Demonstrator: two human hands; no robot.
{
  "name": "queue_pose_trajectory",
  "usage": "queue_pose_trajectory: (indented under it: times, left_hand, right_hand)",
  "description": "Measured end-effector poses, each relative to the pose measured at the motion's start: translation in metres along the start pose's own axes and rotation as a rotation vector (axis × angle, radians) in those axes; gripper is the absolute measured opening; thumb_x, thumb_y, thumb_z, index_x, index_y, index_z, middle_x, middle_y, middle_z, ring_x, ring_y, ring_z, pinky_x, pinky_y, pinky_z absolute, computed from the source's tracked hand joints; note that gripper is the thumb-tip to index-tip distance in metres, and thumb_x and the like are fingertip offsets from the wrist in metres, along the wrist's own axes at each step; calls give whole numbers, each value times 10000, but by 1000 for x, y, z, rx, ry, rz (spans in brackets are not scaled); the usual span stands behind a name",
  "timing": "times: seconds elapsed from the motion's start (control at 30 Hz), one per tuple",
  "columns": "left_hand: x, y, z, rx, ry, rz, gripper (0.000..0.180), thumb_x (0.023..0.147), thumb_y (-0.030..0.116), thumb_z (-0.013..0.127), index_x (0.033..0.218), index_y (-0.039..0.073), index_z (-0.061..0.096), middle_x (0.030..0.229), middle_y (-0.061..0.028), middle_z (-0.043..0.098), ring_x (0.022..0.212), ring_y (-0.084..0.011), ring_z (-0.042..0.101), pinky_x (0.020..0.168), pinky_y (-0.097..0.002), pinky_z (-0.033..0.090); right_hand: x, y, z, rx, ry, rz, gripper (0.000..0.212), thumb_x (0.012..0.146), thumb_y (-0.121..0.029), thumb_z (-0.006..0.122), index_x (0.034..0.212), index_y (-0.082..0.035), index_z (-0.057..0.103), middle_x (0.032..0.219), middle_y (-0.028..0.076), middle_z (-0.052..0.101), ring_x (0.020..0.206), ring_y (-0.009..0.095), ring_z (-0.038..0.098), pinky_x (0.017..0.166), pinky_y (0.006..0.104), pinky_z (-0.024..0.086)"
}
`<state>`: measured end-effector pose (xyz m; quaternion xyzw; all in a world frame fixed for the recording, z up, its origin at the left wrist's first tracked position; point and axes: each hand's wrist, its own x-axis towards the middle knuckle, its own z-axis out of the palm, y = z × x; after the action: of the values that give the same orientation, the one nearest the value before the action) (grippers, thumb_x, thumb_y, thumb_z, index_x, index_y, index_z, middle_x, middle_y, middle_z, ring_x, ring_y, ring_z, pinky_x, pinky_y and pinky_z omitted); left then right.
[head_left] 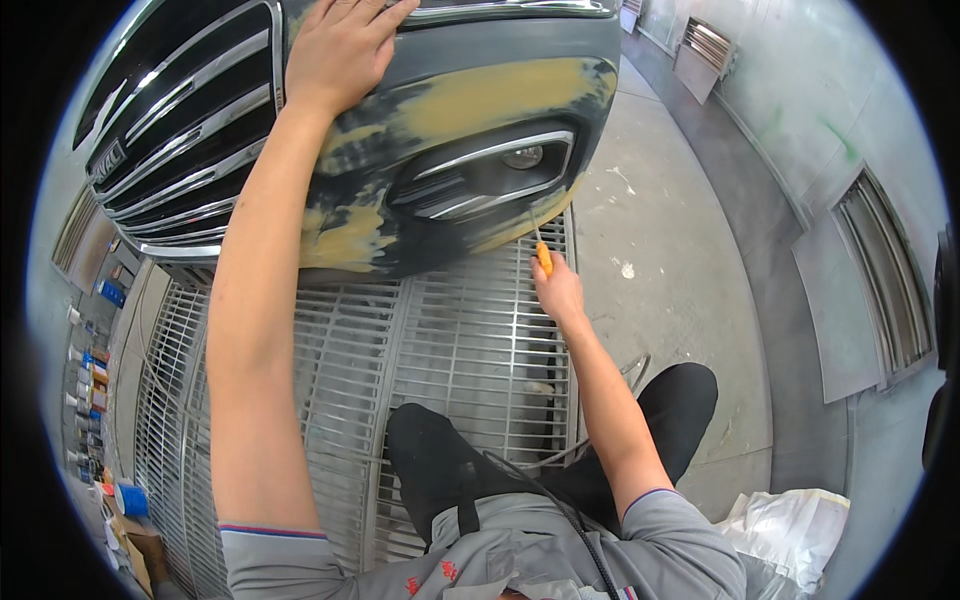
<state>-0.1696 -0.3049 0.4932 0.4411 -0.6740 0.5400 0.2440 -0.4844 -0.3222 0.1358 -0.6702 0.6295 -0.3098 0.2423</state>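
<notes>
In front of me is a car's front bumper (440, 172), dark grey with yellowish filler patches sanded in places. A fog lamp surround (440, 185) with chrome trim is set into it, with a round lamp (523, 157) inside. My right hand (559, 287) grips a screwdriver (543, 258) by its orange handle, its thin shaft pointing up at the bumper's lower edge below the fog lamp. The tip is hard to make out. My left hand (345, 50) rests with extended fingers on the car above the bumper, beside the grille (195, 120); some fingertips are cut off by the picture's upper edge.
Metal floor grating (340, 335) lies under the car and around my legs. A dark hose (545, 460) crosses near my knees. Cans and bottles, including a blue can (130, 499), stand along the left. White plastic sheeting (785, 540) lies at lower right, near a wall with vents (880, 270).
</notes>
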Motion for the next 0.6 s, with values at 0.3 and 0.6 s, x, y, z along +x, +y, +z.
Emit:
queue_pose_trajectory:
  times: [0.3,0.6]
  left_hand:
    - [-2,-5,19,148,-5,-2,479,1033,215,620,1497,335,614,1637,108,515,1518,-174,465,1247,-424,372]
    - [-6,-10,23,122,2,2,470,1029,200,615,1485,312,631,1628,90,531,1516,-182,471,1247,-430,373]
  right_hand:
    - [14,7,-6,-45,-8,3,533,1046,-548,552,1388,-144,616,1083,298,757,1055,524,706,912,604,550]
    - [21,2,-13,-14,17,129,539,1035,-537,586,1360,-110,627,1157,272,748,1118,496,688,939,569,538]
